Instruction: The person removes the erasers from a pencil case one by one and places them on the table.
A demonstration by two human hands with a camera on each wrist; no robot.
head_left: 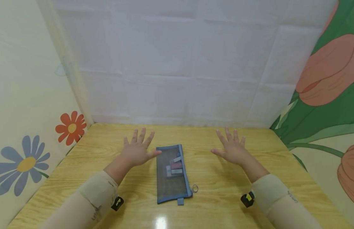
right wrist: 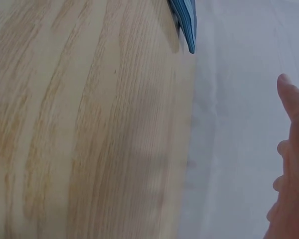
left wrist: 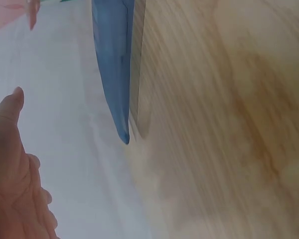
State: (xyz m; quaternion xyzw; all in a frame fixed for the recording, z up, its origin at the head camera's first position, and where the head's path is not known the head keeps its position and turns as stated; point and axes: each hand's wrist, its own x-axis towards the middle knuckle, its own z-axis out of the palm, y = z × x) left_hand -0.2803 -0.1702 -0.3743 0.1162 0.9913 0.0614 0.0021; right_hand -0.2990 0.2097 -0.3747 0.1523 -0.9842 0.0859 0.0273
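A blue-edged mesh zipper pouch (head_left: 169, 187) lies flat on the wooden table, with a ring on its zipper pull (head_left: 195, 188) at the near right corner. Through the mesh show a few small items (head_left: 176, 166), one reddish and others whitish. My left hand (head_left: 137, 153) is held above the table left of the pouch, fingers spread, its thumb tip overlapping the pouch's edge in the head view. To the right, my right hand (head_left: 232, 151) hovers with fingers spread, apart from the pouch. Both hands hold nothing. Each wrist view shows part of the pouch's blue edge (left wrist: 114, 64).
The wooden table (head_left: 217, 203) runs back to a creased white cloth (head_left: 177, 63). Flower-printed panels stand on both sides, with a blue flower (head_left: 26, 164) at left and pink tulips (head_left: 325, 73) at right. Small black devices (head_left: 247, 199) sit under the wrists.
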